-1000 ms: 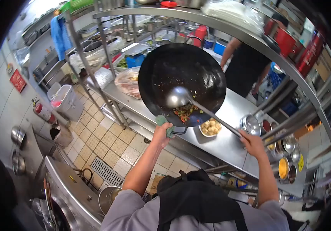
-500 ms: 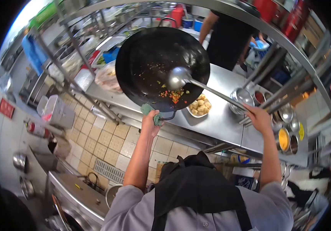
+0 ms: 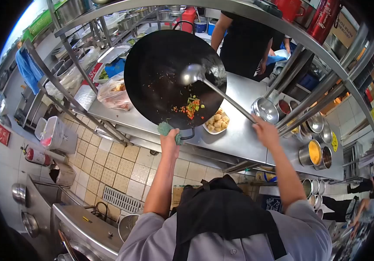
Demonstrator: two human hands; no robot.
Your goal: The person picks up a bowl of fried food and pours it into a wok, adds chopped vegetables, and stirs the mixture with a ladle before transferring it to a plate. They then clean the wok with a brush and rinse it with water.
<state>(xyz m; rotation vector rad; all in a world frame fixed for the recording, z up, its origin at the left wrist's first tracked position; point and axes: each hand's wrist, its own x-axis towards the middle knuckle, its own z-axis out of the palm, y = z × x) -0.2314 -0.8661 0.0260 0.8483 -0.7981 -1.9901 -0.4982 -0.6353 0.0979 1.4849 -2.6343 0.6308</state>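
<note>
My left hand (image 3: 169,140) is closed round the near handle of a large black wok (image 3: 152,74), with a green cloth (image 3: 165,128) between palm and metal. The wok tilts towards me above the steel counter. Chopped red, green and orange bits (image 3: 191,107) lie low in its bowl. In my right hand (image 3: 265,130) is the long handle of a metal ladle (image 3: 193,75), whose round head is inside the wok above the bits. Beside the wok's near right rim, a white dish (image 3: 213,130) holds golden-brown chunks (image 3: 217,122).
Steel bowls (image 3: 265,109) and a pot of yellow contents (image 3: 314,152) stand on the counter (image 3: 248,143) to the right. A bagged item (image 3: 115,93) lies left of the wok. Shelf posts (image 3: 76,56) frame the counter. Across it stands a person in black (image 3: 244,43).
The wok has shifted slightly left in view, and the ladle head has moved left and up in it. The chopped bits have bunched a little higher. Both hands keep their grip.
</note>
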